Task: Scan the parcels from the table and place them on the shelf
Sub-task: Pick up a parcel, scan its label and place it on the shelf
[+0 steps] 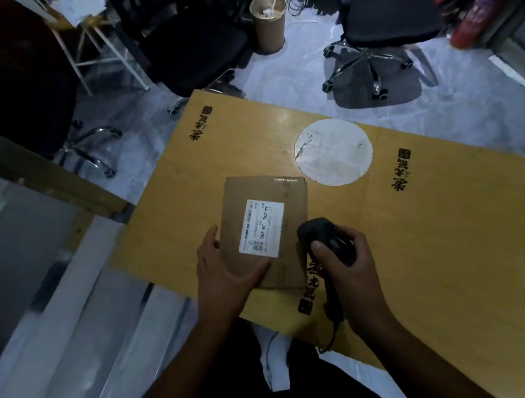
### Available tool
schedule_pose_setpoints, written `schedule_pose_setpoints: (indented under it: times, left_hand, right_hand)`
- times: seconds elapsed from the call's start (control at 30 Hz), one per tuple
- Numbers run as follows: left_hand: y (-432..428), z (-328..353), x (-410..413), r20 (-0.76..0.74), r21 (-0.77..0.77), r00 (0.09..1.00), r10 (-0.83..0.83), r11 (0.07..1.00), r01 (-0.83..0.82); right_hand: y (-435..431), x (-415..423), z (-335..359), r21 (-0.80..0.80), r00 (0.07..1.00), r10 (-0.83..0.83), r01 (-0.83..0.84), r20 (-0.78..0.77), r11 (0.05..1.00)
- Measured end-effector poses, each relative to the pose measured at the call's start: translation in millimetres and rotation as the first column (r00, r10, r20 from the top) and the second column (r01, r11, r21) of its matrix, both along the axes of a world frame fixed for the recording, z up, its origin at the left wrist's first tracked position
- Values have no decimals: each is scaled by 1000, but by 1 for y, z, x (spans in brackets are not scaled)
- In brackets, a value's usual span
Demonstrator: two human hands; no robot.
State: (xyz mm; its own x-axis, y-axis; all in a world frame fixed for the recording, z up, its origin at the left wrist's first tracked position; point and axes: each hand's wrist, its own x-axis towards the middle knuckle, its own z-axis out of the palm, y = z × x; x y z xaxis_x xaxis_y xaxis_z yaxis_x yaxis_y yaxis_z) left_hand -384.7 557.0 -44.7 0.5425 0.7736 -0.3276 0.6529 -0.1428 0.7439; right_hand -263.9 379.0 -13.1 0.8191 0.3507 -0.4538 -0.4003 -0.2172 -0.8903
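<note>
A flat brown cardboard parcel with a white shipping label lies on the yellow cardboard-covered table. My left hand rests on the parcel's near left corner, thumb along its left edge and fingers laid flat across its front. My right hand grips a black handheld barcode scanner, whose head sits just right of the parcel and points toward the label. The scanner's cable hangs down off the table's near edge.
A white round disc lies on the table beyond the parcel. Black office chairs and a cardboard bin stand on the floor behind. Red fire extinguishers sit at the far right. A grey shelf surface is on the left.
</note>
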Motion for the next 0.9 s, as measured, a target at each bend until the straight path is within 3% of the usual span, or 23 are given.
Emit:
schedule_pose_setpoints:
  times: [0.17,0.37,0.73,0.9]
  left_hand:
    - [12,2,1,59,-216,998,37,976,-23]
    - [10,5,1,123,-493,983,140,868,-62]
    - [-32,3,-73,293,-478,858,422,842,-251]
    - [-36,13,-130,340,-427,848,405,870,-244]
  right_hand:
    - [-6,3,9,10,995,101,-101,7,995]
    - [-5,3,25,-9,967,250,-250,45,968]
    - [-18,-54,51,-99,909,397,-387,126,917]
    - [-29,-94,64,-173,795,558,-531,238,830]
